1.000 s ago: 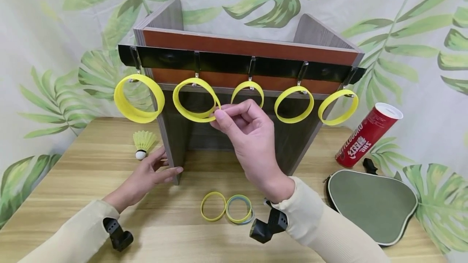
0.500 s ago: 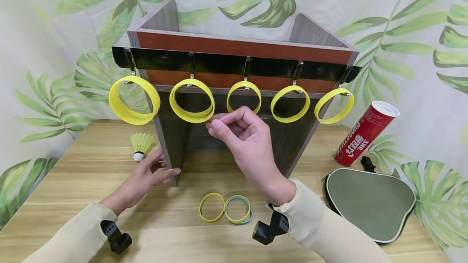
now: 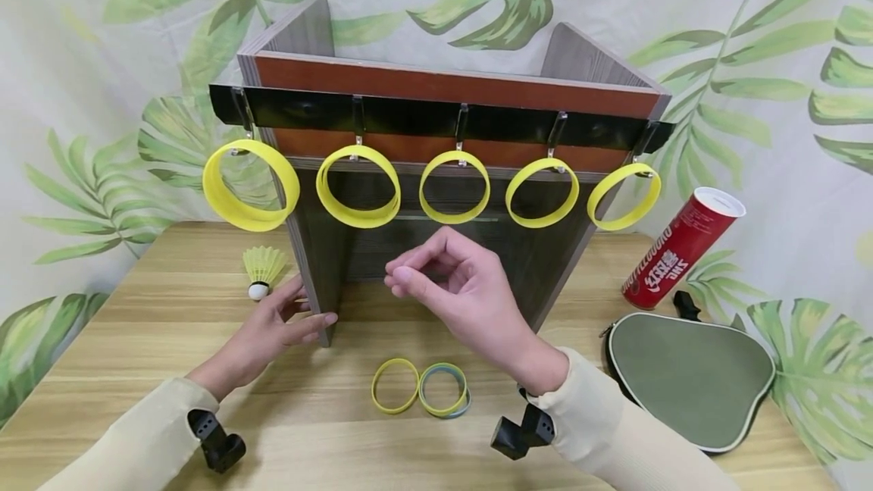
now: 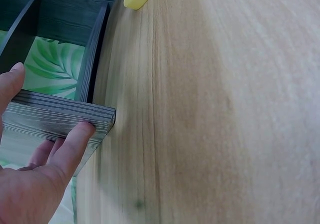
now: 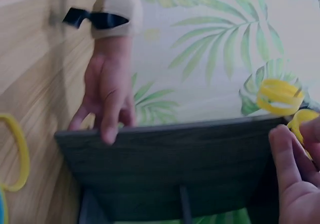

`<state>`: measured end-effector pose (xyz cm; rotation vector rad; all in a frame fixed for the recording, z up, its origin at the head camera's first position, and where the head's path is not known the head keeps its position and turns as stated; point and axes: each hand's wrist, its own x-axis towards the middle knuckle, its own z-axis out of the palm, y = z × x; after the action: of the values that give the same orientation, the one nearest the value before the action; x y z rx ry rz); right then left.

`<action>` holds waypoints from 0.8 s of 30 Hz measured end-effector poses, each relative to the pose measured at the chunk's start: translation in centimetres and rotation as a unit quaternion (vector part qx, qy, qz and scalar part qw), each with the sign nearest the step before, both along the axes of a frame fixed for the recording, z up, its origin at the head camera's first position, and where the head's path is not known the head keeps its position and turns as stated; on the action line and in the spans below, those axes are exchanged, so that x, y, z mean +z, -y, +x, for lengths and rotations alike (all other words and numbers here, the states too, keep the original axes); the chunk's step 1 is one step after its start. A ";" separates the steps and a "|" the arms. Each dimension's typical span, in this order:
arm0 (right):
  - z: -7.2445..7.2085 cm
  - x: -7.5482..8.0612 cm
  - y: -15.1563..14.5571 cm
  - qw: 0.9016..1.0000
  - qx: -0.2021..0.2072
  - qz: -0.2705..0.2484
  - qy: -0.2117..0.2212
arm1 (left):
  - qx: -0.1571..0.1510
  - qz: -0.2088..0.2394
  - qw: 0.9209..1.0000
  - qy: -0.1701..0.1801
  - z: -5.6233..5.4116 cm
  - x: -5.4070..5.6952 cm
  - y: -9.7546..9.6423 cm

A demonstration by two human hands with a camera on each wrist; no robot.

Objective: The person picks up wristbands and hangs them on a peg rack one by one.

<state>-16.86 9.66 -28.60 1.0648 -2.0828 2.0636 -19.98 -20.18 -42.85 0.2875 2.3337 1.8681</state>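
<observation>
Several yellow rings hang from hooks on a black bar (image 3: pixel 409 114) across the front of a grey wooden shelf (image 3: pixel 320 286). The second hanging ring (image 3: pixel 358 223) from the left looks doubled. My right hand (image 3: pixel 470 298) is in front of the shelf, below the middle hanging ring (image 3: pixel 453 219). Its fingers are curled, the thumb close to the forefinger, and I see nothing between them. My left hand (image 3: pixel 269 328) holds the shelf's left side panel near the table; in the left wrist view, the thumb and fingers lie on opposite faces of the panel (image 4: pixel 65 112).
On the wooden table (image 3: pixel 307 445) lie a yellow ring (image 3: pixel 375 394) and another yellow ring (image 3: pixel 465 383) overlapping a blue one (image 3: pixel 467 406). A yellow shuttlecock (image 3: pixel 263 267) stands left. A tilted red tube (image 3: pixel 675 256) and a green paddle case (image 3: pixel 689 377) are right.
My right hand has let go of the second hanging ring from the left and moved down, away from it. The left hand stays on the side panel.
</observation>
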 end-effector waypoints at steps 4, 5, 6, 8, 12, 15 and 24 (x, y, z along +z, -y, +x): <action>-0.6 -1.1 -0.7 0.998 0.005 0.066 0.012 | -0.001 0.003 1.000 -0.002 0.1 0.1 0.0; -0.8 -1.5 -0.9 0.996 0.003 0.087 0.014 | -0.001 0.005 1.000 -0.002 0.2 0.1 0.1; -1.0 -1.9 -1.1 0.994 0.002 0.107 0.019 | -0.002 0.008 1.000 -0.004 0.2 0.1 0.1; -1.6 -2.8 -1.6 0.988 -0.002 0.155 0.025 | -0.001 0.011 1.000 -0.005 0.3 0.2 0.1; -3.0 -4.6 -3.3 0.967 -0.004 0.251 0.041 | 0.000 0.014 1.000 0.000 0.3 0.1 0.0; -4.0 -5.9 -4.8 0.948 0.001 0.313 0.056 | 0.000 0.011 1.000 0.005 0.2 -0.1 0.0; -4.8 -9.6 -7.1 0.901 0.052 0.395 0.173 | -0.006 0.009 1.000 -0.005 0.1 -0.1 0.0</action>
<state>-21.70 16.71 -38.18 0.8922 -3.2575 1.5043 -19.93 -20.18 -42.98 0.3134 2.3169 1.8864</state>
